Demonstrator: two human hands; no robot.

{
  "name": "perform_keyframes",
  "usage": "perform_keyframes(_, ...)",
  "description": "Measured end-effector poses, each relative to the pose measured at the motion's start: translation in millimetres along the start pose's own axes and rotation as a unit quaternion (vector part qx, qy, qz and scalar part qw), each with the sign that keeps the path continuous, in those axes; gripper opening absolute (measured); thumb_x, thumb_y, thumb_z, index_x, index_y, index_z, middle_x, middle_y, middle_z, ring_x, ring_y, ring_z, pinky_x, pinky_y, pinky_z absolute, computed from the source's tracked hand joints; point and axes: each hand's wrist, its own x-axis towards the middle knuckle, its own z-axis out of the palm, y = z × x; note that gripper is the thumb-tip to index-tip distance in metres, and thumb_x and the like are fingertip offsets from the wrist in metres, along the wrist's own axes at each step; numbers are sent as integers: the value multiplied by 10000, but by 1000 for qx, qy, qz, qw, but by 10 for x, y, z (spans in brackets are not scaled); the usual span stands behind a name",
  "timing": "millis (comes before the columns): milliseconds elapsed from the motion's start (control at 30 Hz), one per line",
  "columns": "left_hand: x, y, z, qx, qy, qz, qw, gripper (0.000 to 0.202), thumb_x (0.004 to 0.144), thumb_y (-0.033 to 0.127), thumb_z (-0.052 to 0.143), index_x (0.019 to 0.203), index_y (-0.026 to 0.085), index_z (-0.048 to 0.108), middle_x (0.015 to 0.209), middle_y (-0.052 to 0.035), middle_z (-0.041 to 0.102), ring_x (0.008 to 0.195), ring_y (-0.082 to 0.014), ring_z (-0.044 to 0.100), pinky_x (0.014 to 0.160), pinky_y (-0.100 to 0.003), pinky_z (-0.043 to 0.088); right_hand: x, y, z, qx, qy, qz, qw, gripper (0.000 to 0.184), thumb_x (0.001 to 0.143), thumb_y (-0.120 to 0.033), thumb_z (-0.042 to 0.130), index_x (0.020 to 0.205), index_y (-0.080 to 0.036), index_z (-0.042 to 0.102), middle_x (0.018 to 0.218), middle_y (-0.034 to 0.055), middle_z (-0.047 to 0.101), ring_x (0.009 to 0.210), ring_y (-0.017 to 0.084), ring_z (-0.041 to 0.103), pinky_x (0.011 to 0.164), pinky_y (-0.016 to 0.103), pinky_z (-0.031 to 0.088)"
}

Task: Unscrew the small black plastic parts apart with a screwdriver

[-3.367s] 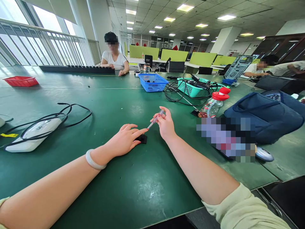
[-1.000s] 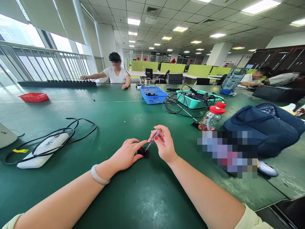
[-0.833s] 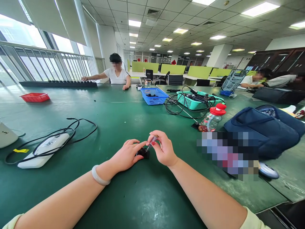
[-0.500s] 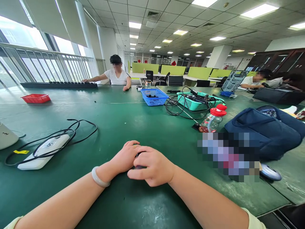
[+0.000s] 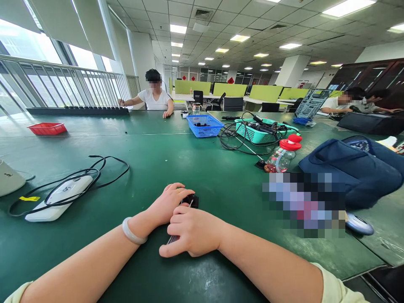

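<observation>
Both of my hands are together over the green table. My left hand [image 5: 168, 204] has its fingers over a small black block-like part [image 5: 195, 202] and presses it against the tabletop; most of the part is hidden. Just nearer to me, my right hand [image 5: 197, 230] is curled round a slim tool that looks like a screwdriver [image 5: 173, 239]. Its handle end shows below the fingers, and a thin shaft runs up towards the black part. Whether the tip touches the part, I cannot tell.
On the left lies a white device [image 5: 59, 200] with a black cable, behind it a red tray [image 5: 47, 128]. Farther back are a blue basket [image 5: 204, 129] and a green basket [image 5: 257, 136] of cables. A red-lidded bottle [image 5: 282, 156] and navy bag [image 5: 350, 172] stand right. A person [image 5: 154, 99] sits opposite.
My right hand has shifted slightly left and towards me, turning so that the tool's handle end shows. The black part and the thin shaft are now visible beyond the fingers.
</observation>
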Motion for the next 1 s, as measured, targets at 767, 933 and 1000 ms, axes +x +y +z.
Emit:
perform_keyframes(767, 11, -23, 33, 6, 6, 16, 1000, 383, 911, 344, 564, 1287, 269, 558, 1197, -66, 674, 1279, -282, 471, 1105, -510, 392, -353, 371, 131, 375, 558, 375, 638, 227, 928, -335, 565, 1116, -259, 462, 813, -8, 629, 745, 159, 640, 772, 387, 566)
perform_keyframes(933, 8, -9, 21, 9, -1, 6, 1000, 385, 913, 347, 563, 1290, 268, 559, 1184, -69, 678, 1284, -280, 466, 1114, -505, 383, -350, 370, 124, 386, 558, 370, 634, 241, 920, -355, 590, 1113, -260, 481, 837, -3, 639, 759, 154, 642, 783, 386, 559)
perform_keyframes(1000, 7, -12, 26, 9, -2, 6, 1000, 392, 912, 350, 567, 1295, 269, 556, 1192, -70, 675, 1289, -283, 461, 1116, -509, 381, -347, 358, 115, 378, 562, 358, 643, 229, 926, -344, 585, 1115, -266, 484, 846, -2, 641, 767, 152, 641, 784, 382, 561)
